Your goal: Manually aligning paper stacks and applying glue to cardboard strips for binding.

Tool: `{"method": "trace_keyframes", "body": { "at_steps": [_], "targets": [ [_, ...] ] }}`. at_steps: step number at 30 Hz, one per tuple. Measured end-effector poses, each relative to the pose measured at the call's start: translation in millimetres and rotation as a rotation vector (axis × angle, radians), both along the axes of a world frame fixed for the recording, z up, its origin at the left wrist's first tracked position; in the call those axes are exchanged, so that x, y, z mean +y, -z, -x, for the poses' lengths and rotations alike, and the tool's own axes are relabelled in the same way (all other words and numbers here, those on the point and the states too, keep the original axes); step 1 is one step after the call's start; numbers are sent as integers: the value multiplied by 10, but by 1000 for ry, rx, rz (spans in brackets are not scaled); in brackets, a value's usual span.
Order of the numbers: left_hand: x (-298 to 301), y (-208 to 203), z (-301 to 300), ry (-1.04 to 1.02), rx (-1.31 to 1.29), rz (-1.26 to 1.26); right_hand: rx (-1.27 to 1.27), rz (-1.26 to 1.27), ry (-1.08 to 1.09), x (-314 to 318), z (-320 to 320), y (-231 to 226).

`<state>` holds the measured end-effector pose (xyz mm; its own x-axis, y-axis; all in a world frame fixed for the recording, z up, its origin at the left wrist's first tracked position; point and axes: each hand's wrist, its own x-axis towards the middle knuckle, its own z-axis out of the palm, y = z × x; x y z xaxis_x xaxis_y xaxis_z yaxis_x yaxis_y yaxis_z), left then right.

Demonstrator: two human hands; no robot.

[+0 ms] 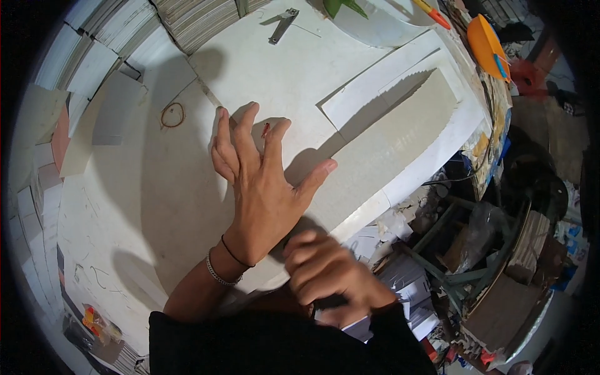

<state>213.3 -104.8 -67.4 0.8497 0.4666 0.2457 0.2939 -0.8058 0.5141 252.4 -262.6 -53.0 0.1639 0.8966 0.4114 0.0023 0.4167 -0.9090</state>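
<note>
My left hand (pixel 259 172) is open, its fingers spread over the white tabletop (pixel 175 181). Between its fingers in view is a tiny red thing (pixel 265 129), too small to name. Just right of the thumb is a long grey-beige piece of board (pixel 394 147) with jagged edges, lying at a slant. My right hand (pixel 334 272) is lower and nearer to me, close to the table's front edge. Its fingers look curled but are smeared by motion, and I make out nothing in them. Left of my left hand lies a thin brown loop (pixel 173 115), like a rubber band.
A nail clipper (pixel 284 26) lies at the far side, beside a whitish round tub (pixel 381 25). White sheets (pixel 375 81) lie under and beside the board. Stacks of paper or card (pixel 200 22) line the far left. An orange bowl (pixel 486 47) is far right; a green metal frame (pixel 459 275) stands below.
</note>
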Motion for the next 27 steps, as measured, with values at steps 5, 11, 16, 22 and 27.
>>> {"method": "trace_keyframes", "body": {
  "at_steps": [5, 11, 16, 22, 27],
  "targets": [
    [50, -7, 25, -16, -77, -22, -378, 74, 446, -30, -404, -144],
    [21, -31, 46, 1, -36, -30, -298, 32, 127, 38, 398, -40],
    [79, -43, 143, -4, -63, -65, -372, 106, 409, 22, -428, -217],
    [23, -58, 94, 1, -24, -20, -270, 36, 4, 70, 626, -46],
    [79, -13, 167, -2, -48, -47, -98, -3, 172, 73, -50, -23]
  ]
}}
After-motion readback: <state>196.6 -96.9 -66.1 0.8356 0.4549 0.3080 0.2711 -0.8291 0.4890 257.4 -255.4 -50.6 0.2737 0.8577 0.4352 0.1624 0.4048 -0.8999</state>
